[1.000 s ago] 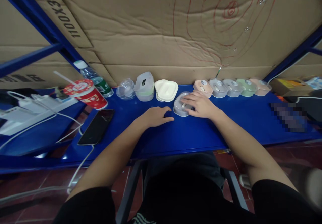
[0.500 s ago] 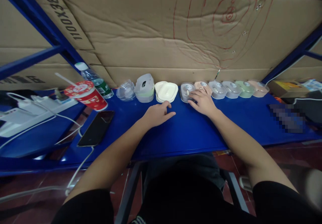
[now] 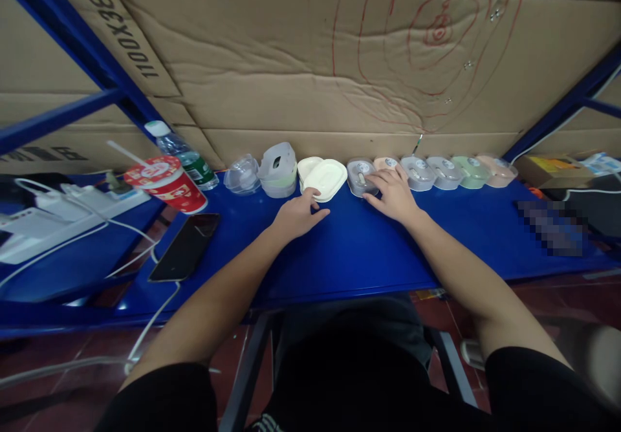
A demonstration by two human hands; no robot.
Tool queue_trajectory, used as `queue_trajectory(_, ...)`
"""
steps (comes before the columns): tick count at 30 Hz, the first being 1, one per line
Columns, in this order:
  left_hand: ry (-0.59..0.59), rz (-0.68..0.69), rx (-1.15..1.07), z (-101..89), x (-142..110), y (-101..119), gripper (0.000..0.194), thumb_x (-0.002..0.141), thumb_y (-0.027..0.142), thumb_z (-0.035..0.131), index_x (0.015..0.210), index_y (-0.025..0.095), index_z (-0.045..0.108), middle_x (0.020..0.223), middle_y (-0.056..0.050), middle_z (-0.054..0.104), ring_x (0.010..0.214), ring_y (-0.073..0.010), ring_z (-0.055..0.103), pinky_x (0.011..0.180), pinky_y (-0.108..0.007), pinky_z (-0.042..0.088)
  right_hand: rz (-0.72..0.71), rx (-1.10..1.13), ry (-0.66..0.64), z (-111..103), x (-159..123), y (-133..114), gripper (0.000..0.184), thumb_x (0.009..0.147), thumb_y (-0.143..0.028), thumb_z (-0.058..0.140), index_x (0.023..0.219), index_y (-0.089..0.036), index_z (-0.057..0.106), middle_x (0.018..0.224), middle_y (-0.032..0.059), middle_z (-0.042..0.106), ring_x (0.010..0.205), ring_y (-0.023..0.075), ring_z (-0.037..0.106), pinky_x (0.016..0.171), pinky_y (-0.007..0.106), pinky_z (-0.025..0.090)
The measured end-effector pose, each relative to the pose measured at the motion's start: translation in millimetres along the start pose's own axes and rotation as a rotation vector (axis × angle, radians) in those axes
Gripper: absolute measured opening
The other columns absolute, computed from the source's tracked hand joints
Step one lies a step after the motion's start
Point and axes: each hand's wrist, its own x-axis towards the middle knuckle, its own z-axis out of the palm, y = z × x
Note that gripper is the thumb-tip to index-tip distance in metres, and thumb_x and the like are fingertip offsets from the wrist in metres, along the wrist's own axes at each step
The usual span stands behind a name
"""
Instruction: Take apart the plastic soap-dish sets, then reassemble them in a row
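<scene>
My left hand point(image 3: 297, 215) is at the near side of a small stack of cream-coloured shallow dishes or lids point(image 3: 330, 180). Its fingertips reach the near left edge of the top one, and the thumb stands apart. The top piece sits shifted to the right over those below. My right hand point(image 3: 392, 194) has its fingers spread at a clear grey lidded box point(image 3: 361, 176), fingertips at that box's right side. Behind those fingers a peach lidded box point(image 3: 388, 162) is partly hidden. Neither hand is closed round anything.
More lidded boxes point(image 3: 445, 172) continue the row rightward. Nested tubs point(image 3: 279, 167) and clear lids point(image 3: 242, 174) stand left of the stack. A red cup point(image 3: 167, 183), a water bottle point(image 3: 187, 157) and a phone point(image 3: 185, 248) are at left; cardboard point(image 3: 272, 89) walls the back.
My left hand has shifted slightly left, its fingertips now at the top cream piece, which has slid a little right. The right hand stays at the boxes.
</scene>
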Motion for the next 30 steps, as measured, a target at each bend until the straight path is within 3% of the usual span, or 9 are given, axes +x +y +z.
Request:
queue_trajectory(6,0.114,-0.033,0.021,-3.7,0.6,1.4,0.038,0.089,0.039,0.080,0.119,0.026,0.059,0.112,-0.005,0.080,0.095,-0.0267,0.073,0.079,-0.038,0.048,-0.121,-0.007,-0.010,-7.9,1.8,-12.7,0.065,0.102,-0.056,0.061,0.159,-0.025,0.053,0.159,0.0141,0.058,0.150,0.0389,0.047,0.131,0.063,0.024)
queue_trajectory(10,0.157,0.103,0.025,-12.9,-3.3,2.3,0.033,0.089,0.042,0.081,0.110,0.025,0.062,0.094,-0.003,0.080,0.080,-0.0209,0.071,0.072,-0.033,0.044,-0.236,-0.015,0.093,-13.3,1.1,-11.0,0.060,0.101,-0.064,0.060,0.145,-0.025,0.066,0.139,0.0150,0.070,0.135,0.0364,0.058,0.119,0.056,0.040)
queue_trajectory(12,0.106,0.215,0.046,-20.1,-7.0,2.7,0.034,0.087,0.047,0.083,0.105,0.024,0.064,0.085,-0.001,0.078,0.075,-0.0187,0.069,0.069,-0.031,0.043,-0.289,-0.011,0.142,-14.3,-1.6,-8.0,0.051,0.099,-0.066,0.062,0.127,-0.026,0.074,0.111,0.0120,0.076,0.109,0.0317,0.066,0.100,0.050,0.049)
queue_trajectory(15,0.012,0.330,0.078,-28.1,-12.0,2.3,0.040,0.083,0.057,0.084,0.093,0.023,0.067,0.075,0.000,0.074,0.070,-0.0165,0.066,0.066,-0.029,0.040,-0.425,0.002,0.135,-9.5,-6.6,-11.0,0.045,0.096,-0.068,0.063,0.097,-0.025,0.076,0.076,0.0048,0.068,0.076,0.0235,0.058,0.073,0.040,0.043)
queue_trajectory(19,-0.156,0.276,0.206,-26.2,-11.7,0.1,0.047,0.073,0.067,0.087,0.079,0.023,0.069,0.071,-0.001,0.072,0.071,-0.0185,0.064,0.063,-0.029,0.036,-0.615,0.028,-0.070,7.4,-7.7,-33.7,0.061,0.098,-0.078,0.053,0.076,-0.023,0.068,0.064,0.0025,0.060,0.066,0.0198,0.052,0.066,0.036,0.035)
queue_trajectory(23,-0.264,0.206,0.178,-23.0,-7.0,0.4,0.043,0.077,0.065,0.083,0.077,0.023,0.072,0.070,-0.001,0.070,0.068,-0.0175,0.063,0.063,-0.030,0.037,-0.599,0.080,-0.229,19.2,-4.1,-49.6,0.074,0.095,-0.089,0.045,0.074,-0.021,0.068,0.061,0.0034,0.061,0.062,0.0194,0.054,0.065,0.035,0.035)
queue_trajectory(26,0.031,0.084,0.057,-28.7,-3.4,-1.8,0.037,0.087,0.056,0.077,0.104,0.024,0.077,0.071,0.000,0.070,0.069,-0.0177,0.064,0.066,-0.031,0.040,-0.521,0.102,-0.223,17.6,-3.6,-45.1,0.075,0.097,-0.086,0.045,0.086,-0.019,0.076,0.066,0.0061,0.067,0.065,0.0210,0.059,0.066,0.035,0.037)
queue_trajectory(28,0.316,-0.045,-0.012,-35.0,0.4,-8.5,0.043,0.092,0.049,0.074,0.126,0.023,0.072,0.075,0.000,0.070,0.073,-0.0190,0.066,0.069,-0.032,0.043,-0.471,0.133,-0.211,13.4,-4.2,-37.8,0.073,0.099,-0.082,0.047,0.097,-0.018,0.079,0.072,0.0080,0.071,0.069,0.0219,0.063,0.068,0.035,0.039)
queue_trajectory(30,0.487,-0.150,-0.055,-40.6,5.6,-19.6,0.052,0.093,0.044,0.073,0.139,0.021,0.065,0.077,-0.001,0.069,0.076,-0.0209,0.067,0.072,-0.034,0.046,-0.412,0.165,-0.202,9.0,-4.6,-30.4,0.069,0.102,-0.077,0.048,0.103,-0.017,0.081,0.075,0.0086,0.074,0.072,0.0224,0.066,0.070,0.035,0.042)
